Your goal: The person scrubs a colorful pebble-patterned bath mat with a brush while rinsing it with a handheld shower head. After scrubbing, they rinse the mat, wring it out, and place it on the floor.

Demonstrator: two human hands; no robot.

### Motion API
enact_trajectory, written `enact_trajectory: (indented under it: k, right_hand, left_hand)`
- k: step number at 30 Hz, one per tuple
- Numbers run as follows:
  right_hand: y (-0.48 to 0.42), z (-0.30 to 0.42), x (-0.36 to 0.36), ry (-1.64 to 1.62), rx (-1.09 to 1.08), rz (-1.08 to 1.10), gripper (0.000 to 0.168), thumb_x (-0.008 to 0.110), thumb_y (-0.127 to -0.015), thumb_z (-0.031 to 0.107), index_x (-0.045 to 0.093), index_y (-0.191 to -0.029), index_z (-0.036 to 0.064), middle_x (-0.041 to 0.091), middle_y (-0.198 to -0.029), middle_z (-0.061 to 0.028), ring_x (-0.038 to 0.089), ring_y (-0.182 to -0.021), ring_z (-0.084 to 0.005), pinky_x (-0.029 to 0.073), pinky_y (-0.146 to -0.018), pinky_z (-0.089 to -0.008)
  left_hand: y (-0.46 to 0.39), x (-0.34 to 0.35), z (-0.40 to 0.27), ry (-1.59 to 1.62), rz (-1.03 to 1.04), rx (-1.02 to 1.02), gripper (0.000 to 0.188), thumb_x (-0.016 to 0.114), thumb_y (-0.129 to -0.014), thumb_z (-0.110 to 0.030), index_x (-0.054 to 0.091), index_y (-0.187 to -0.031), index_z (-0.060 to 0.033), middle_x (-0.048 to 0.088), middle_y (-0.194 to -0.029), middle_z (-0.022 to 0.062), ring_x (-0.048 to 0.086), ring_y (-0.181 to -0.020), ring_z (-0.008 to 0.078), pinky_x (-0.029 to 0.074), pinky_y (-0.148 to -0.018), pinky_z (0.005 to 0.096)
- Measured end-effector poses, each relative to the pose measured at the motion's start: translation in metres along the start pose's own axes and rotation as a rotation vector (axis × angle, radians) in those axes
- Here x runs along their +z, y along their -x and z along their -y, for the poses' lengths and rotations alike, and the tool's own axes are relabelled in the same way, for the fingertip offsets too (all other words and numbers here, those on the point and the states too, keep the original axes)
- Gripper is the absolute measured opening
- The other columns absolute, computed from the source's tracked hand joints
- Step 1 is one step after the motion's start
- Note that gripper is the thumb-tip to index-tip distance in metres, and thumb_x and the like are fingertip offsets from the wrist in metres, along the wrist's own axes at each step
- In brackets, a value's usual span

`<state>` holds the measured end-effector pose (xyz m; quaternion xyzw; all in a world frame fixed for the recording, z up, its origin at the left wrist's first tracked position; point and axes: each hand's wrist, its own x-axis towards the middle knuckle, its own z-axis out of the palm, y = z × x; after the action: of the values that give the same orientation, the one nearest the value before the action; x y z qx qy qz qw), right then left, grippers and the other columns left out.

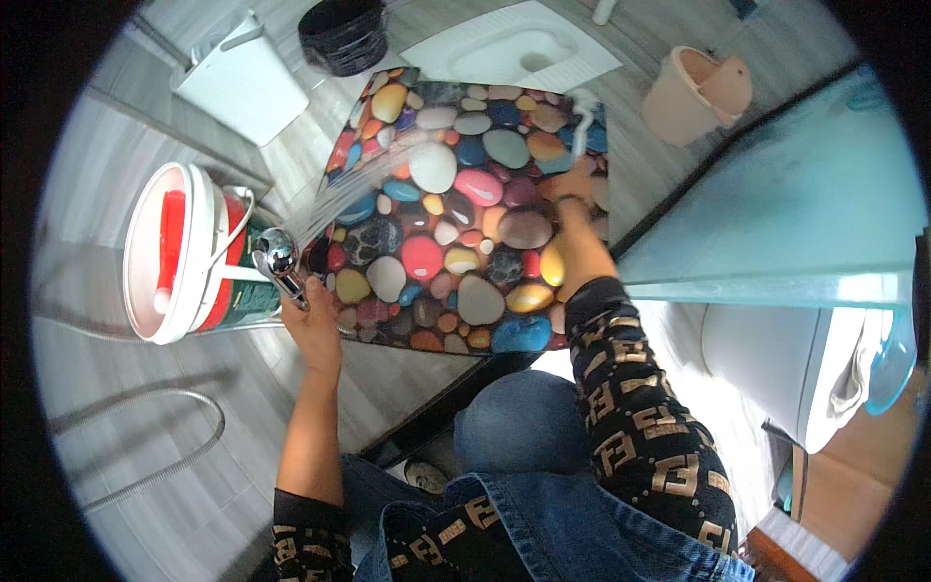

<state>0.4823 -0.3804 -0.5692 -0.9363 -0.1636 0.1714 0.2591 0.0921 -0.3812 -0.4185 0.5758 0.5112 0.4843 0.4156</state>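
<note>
My left hand [313, 313] grips the handle of a chrome shower head [280, 254]. Jets of water [364, 182] stream from it up and to the right, onto a floor mat [480, 298] printed with colourful pebbles. The mat is spread in front of me, its surface wet and glossy. Over the mat's right side is my right hand [571, 200], blurred, its fingers partly hidden; whether it holds something or presses on the mat I cannot tell. Just beyond it is a blurred white streak [582, 120], perhaps foam or water.
Left of the mat stands a white-rimmed bucket [193, 254] with a red object inside; a metal hose [211, 415] loops on the tiles. Beyond are a white bin [244, 84], a black bucket [342, 36], a squat toilet [502, 44] and a beige pail [676, 94]. A glass panel [764, 196] borders the right.
</note>
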Motion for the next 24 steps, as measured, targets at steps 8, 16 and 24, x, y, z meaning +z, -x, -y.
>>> enact_trajectory:
  k: [8, 16, 24]
  right_hand:
    - [0.079, 0.005, 0.034, 0.277, -0.438, 0.32, 0.043, 0.049, -0.076, 0.015, 0.043, -0.119, 0.013, 0.058, -0.095, -0.0219, 0.057, -0.086, -0.0364, 0.047, -0.073, -0.0434]
    - [0.032, -0.056, -0.006, 0.34, -0.157, 0.206, 0.067, 0.049, -0.079, 0.015, 0.009, -0.133, 0.007, 0.059, -0.092, -0.0231, 0.059, -0.085, -0.0325, 0.048, -0.072, -0.043]
    - [0.128, -0.074, -0.057, 0.552, -0.361, 0.214, 0.052, 0.042, -0.083, 0.023, 0.025, -0.129, 0.006, 0.06, -0.09, -0.0201, 0.06, -0.079, -0.0348, 0.049, -0.068, -0.043]
  left_hand:
    - [0.002, -0.004, 0.008, 0.206, 0.208, -0.048, 0.022, 0.048, -0.088, -0.025, 0.042, -0.086, -0.0042, 0.043, -0.065, 0.0013, 0.037, -0.05, 0.0059, 0.031, -0.044, 0.0203]
    - [0.009, -0.003, -0.005, 0.187, 0.181, -0.088, 0.028, 0.042, -0.09, -0.029, 0.04, -0.075, -0.0065, 0.037, -0.055, -0.0012, 0.034, -0.047, 0.006, 0.03, -0.043, 0.0202]
    - [0.006, 0.0, 0.002, 0.226, 0.234, -0.112, 0.034, 0.038, -0.091, -0.034, 0.039, -0.068, -0.0086, 0.036, -0.052, -0.0023, 0.031, -0.044, 0.0055, 0.027, -0.041, 0.0198]
